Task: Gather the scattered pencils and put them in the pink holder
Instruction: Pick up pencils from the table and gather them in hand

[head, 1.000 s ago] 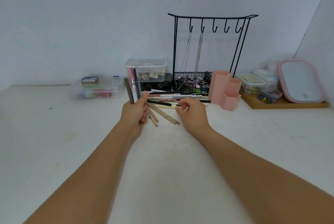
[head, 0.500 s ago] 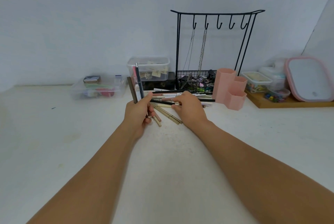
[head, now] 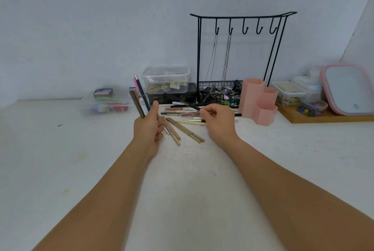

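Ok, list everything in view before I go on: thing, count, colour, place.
Pencils in fist: several, brown, pink, dark, upright.
Loose pencils: many, tan, pink, black, table centre.
Hexagonal plastic holder: one, pink, three cups, right of pile.
Wire hook stand: one, black, two chains, basket below.
Lidded clear tub: one, atop dark box.
Flat clear tray: one, back left.
Wooden board: one, small containers and pink-rimmed mirror.
Left hand: grips bundle.
Right hand: pinches black pencil.
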Tool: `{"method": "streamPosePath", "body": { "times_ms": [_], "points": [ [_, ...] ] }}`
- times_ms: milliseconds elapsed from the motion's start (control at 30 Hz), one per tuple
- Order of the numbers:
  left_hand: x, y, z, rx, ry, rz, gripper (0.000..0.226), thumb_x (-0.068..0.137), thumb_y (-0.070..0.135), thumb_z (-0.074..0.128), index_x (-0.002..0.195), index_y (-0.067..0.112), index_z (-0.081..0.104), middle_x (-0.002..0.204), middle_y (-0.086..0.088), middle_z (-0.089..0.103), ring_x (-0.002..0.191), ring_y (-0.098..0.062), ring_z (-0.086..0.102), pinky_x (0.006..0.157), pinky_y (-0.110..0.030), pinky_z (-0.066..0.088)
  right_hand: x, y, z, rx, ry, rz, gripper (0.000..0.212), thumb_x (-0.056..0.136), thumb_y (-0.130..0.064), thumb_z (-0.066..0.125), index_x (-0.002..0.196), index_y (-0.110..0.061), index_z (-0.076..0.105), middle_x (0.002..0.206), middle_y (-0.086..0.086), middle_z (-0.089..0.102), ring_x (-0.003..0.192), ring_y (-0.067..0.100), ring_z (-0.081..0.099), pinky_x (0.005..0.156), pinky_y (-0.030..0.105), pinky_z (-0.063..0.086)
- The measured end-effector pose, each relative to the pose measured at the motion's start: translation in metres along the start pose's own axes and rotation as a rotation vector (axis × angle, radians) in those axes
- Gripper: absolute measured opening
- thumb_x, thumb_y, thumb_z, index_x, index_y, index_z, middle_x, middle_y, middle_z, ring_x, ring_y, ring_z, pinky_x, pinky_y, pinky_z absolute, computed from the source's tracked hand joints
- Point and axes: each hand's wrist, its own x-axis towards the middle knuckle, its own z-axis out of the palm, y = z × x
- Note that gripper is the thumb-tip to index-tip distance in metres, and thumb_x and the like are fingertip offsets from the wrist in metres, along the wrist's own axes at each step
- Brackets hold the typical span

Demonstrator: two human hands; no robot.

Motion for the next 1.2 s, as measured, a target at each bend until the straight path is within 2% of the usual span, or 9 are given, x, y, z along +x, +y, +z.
{"method": "streamPosePath", "body": {
  "times_ms": [200,333,500,633,700,767,867,967,1200],
  "points": [
    [-0.007,-0.003,0.005,-0.017,-0.107,0.047,0.043,0.089,0.049,0.072,0.07,0.022,0.045,0.052,0.007,0.033,0.045,-0.009,0.029,0.039,-0.021,0.02,-0.024,-0.024,0.001,0.471,-0.073,0.22,0.011,0.093,-0.018,0.07,0.094,-0.013,0.08,0.064,-0.014,0.066,0.055,-0.001,0.053,0.061,0.017,0.044],
    [-0.013,-0.003,0.009,-0.071,-0.182,0.115,0.038,0.081,0.047,0.078,0.083,0.014,0.06,0.052,0.006,0.031,0.046,-0.009,0.029,0.041,-0.021,0.021,-0.041,-0.043,0.012,0.67,-0.175,0.35,0.016,0.092,-0.017,0.07,0.092,-0.002,0.077,0.075,0.011,0.053,0.053,0.009,0.037,0.051,0.021,0.034],
    [-0.017,-0.002,0.009,-0.069,-0.212,0.14,0.023,0.08,0.025,0.085,0.076,0.022,0.062,0.05,0.008,0.045,0.043,-0.007,0.036,0.039,-0.019,0.029,-0.053,-0.05,0.023,0.828,-0.341,0.365,0.015,0.094,-0.01,0.068,0.081,-0.005,0.074,0.068,0.009,0.052,0.05,0.008,0.036,0.043,0.016,0.033],
    [-0.017,-0.002,0.01,0.038,-0.125,0.163,0.017,0.084,0.015,0.079,0.074,0.013,0.065,0.054,0.001,0.056,0.042,-0.009,0.048,0.04,-0.018,0.038,-0.056,-0.048,0.027,0.643,-0.37,0.254,0.011,0.092,-0.009,0.07,0.089,0.0,0.076,0.053,-0.006,0.063,0.045,0.003,0.051,0.047,0.017,0.042],
    [-0.014,-0.003,0.009,0.1,-0.076,0.155,0.013,0.085,0.018,0.076,0.084,0.007,0.068,0.065,-0.007,0.059,0.05,-0.014,0.051,0.041,-0.019,0.039,-0.056,-0.045,0.027,0.548,-0.361,0.157,0.01,0.089,-0.008,0.073,0.092,0.0,0.079,0.072,0.005,0.076,0.065,0.019,0.071,0.066,0.034,0.059],
    [-0.011,-0.005,0.009,0.167,-0.058,0.162,0.016,0.086,0.022,0.075,0.086,0.007,0.069,0.069,-0.01,0.06,0.058,-0.02,0.054,0.045,-0.021,0.043,-0.056,-0.044,0.028,0.463,-0.334,0.095,0.007,0.087,-0.008,0.076,0.09,-0.004,0.081,0.082,0.014,0.078,0.083,0.037,0.073,0.083,0.046,0.057],
    [-0.008,-0.006,0.009,0.193,-0.073,0.173,0.022,0.09,0.025,0.07,0.076,0.007,0.069,0.068,-0.005,0.067,0.064,-0.019,0.063,0.052,-0.025,0.051,-0.054,-0.042,0.026,0.365,-0.259,0.014,0.004,0.084,-0.011,0.078,0.08,-0.012,0.081,0.075,0.012,0.076,0.071,0.029,0.071,0.074,0.042,0.057],
    [-0.004,-0.002,0.004,0.174,-0.047,0.155,0.027,0.096,0.035,0.065,0.08,0.013,0.068,0.066,0.003,0.069,0.059,-0.007,0.067,0.047,-0.021,0.049,-0.049,-0.04,0.017,0.148,-0.176,-0.123,0.009,0.085,-0.023,0.078,0.079,-0.018,0.08,0.069,-0.005,0.072,0.062,0.001,0.06,0.058,0.016,0.044],
    [0.01,0.003,-0.014,0.195,0.082,0.163,0.028,0.094,0.04,0.069,0.082,0.017,0.059,0.066,-0.001,0.055,0.051,-0.011,0.05,0.041,-0.02,0.036,-0.046,-0.039,0.015,-0.437,-0.302,-0.121,0.017,0.083,-0.042,0.069,0.094,-0.031,0.077,0.075,-0.013,0.065,0.076,0.008,0.06,0.059,0.024,0.042]
  ]
}}
